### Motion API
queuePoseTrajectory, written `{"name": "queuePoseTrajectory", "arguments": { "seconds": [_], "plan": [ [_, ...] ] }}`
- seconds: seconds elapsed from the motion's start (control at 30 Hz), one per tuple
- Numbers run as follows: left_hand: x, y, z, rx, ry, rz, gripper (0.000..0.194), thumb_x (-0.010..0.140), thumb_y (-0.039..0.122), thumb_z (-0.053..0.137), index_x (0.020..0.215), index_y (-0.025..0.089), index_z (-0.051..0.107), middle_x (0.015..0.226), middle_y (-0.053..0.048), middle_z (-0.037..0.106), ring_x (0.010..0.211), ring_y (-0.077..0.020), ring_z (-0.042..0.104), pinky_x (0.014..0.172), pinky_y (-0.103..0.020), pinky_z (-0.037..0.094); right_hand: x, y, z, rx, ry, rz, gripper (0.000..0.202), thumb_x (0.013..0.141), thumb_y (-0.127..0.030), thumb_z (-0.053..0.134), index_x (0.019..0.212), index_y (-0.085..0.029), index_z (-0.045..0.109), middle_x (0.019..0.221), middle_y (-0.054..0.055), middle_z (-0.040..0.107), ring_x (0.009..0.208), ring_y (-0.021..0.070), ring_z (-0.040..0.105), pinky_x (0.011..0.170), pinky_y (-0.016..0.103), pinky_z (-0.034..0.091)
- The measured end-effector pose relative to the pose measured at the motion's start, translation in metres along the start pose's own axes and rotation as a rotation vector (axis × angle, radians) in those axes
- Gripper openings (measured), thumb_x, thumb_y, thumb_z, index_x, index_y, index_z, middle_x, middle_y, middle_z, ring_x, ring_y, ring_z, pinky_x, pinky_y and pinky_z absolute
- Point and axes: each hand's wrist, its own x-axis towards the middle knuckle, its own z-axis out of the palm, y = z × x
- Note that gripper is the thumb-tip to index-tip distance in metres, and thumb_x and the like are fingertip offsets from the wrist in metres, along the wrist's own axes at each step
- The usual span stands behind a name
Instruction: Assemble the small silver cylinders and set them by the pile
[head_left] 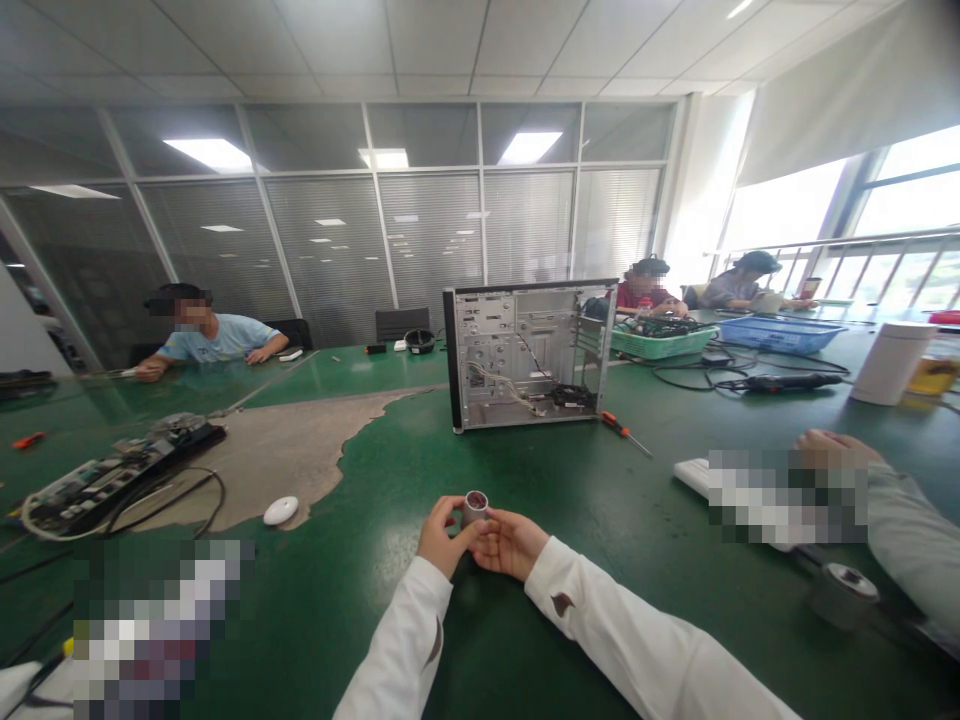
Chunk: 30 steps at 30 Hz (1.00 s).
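A small silver metal cylinder stands upright between my hands, just above or on the green table; I cannot tell which. Its top is open, and something reddish-brown shows inside. My left hand is closed around its left side, with the thumb across the front. From the right, the fingertips of my right hand grip the same cylinder, and the lower fingers are curled beneath. Beyond the hands is an opened computer case with loose wires inside. An orange-handled screwdriver lies by its right corner.
At left lie a power strip with cables and a round white object. A larger metal cylinder stands right, near another person's hand. Behind are a green basket, a blue basket and several seated people.
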Motion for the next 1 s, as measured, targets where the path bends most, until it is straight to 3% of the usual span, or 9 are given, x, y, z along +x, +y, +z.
{"name": "queuePoseTrajectory", "arguments": {
  "seconds": [0.63, 1.0],
  "plan": [
    [0.008, -0.03, 0.005, -0.129, 0.155, -0.156, 0.03, 0.056, 0.036, 0.058, 0.078, 0.016, 0.055, 0.078, -0.004, 0.061, 0.078, -0.0188, 0.056, 0.061, -0.027, 0.044, 0.0, -0.001, -0.002, 0.068, 0.04, -0.018, 0.027, 0.071, -0.029, 0.046, 0.071, -0.004, 0.055, 0.067, 0.012, 0.062, 0.076, 0.0165, 0.058, 0.072, 0.028, 0.041],
    [0.007, -0.024, 0.004, -0.185, 0.201, -0.188, 0.032, 0.054, 0.036, 0.059, 0.078, 0.015, 0.055, 0.075, -0.004, 0.06, 0.075, -0.0179, 0.056, 0.056, -0.024, 0.045, -0.004, -0.002, 0.003, 0.121, 0.102, -0.048, 0.023, 0.069, -0.026, 0.049, 0.072, -0.004, 0.054, 0.068, 0.012, 0.061, 0.077, 0.0178, 0.058, 0.068, 0.027, 0.043]
  ]
}}
